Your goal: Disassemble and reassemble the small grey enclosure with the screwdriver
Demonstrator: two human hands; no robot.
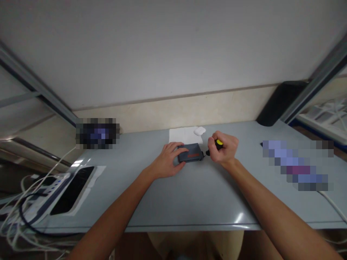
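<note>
A small dark grey box (194, 148) with reddish lettering and a row of slots along its near edge lies on the grey table (168, 206). My left hand (171, 159) is closed around its left end, thumb at the near side and fingers over the top. A screwdriver (208, 152) with a black and yellow handle is wrapped in the fist of my right hand (223, 148). Its short visible shaft points left and meets the box's right end; the exact contact of the tip is too small to make out.
Behind the box lie a white paper sheet (182, 135) and a small white rounded case (200, 131). At the left are a dark-screened phone (73, 190), a power strip (51, 195) and tangled cables (20, 216). A black cylinder (280, 103) stands at the back right.
</note>
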